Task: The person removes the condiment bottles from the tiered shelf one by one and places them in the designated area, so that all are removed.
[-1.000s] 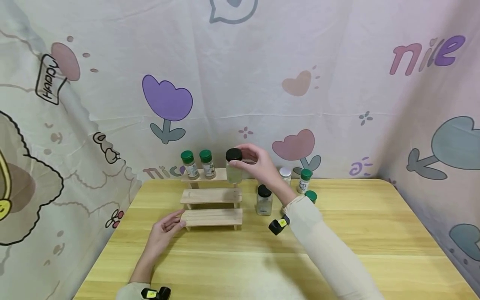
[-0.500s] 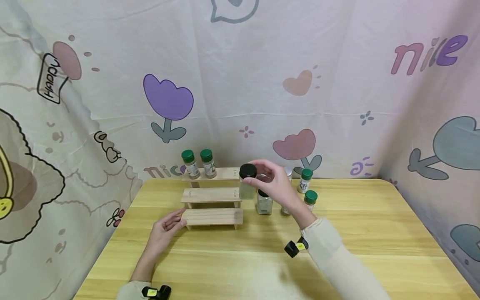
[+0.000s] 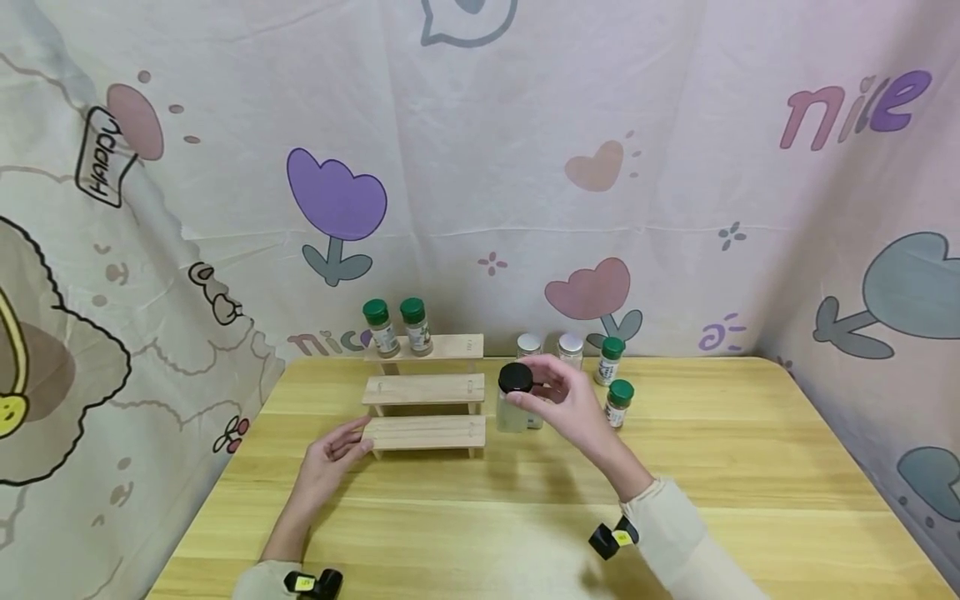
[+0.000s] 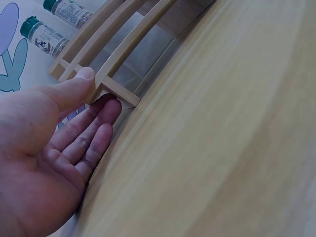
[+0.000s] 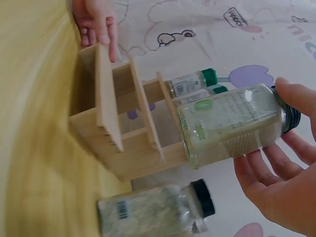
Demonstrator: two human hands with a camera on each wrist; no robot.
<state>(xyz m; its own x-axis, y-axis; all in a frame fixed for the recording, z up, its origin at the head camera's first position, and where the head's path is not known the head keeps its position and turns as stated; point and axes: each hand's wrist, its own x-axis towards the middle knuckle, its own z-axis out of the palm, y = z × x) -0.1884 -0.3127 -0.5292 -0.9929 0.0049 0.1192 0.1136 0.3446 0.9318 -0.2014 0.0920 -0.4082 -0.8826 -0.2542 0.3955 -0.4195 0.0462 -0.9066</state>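
My right hand (image 3: 566, 404) grips a clear square spice jar (image 3: 512, 412) by its black lid, thumb on one side and fingers on the other. In the right wrist view this jar (image 5: 232, 126) has pale contents and a green mark. A three-step wooden rack (image 3: 424, 388) stands left of it, apart from the jar. At the rack's left end my left hand (image 3: 330, 462) pinches the lowest step, as the left wrist view shows with the thumb (image 4: 81, 81) on top. Two green-capped shakers (image 3: 382, 332) stand upright on the top step.
A second black-lidded jar (image 5: 148, 210) stands behind the held one, mostly hidden in the head view. Farther back are two white-capped jars (image 3: 571, 348). Two green-capped shakers (image 3: 618, 404) stand to the right on the wooden table (image 3: 712, 467). A printed cloth (image 3: 480, 167) hangs behind.
My right hand has carried the black-lidded jar from beside the top step, down and to the right, toward the table. My left hand stays at the rack's lowest step.
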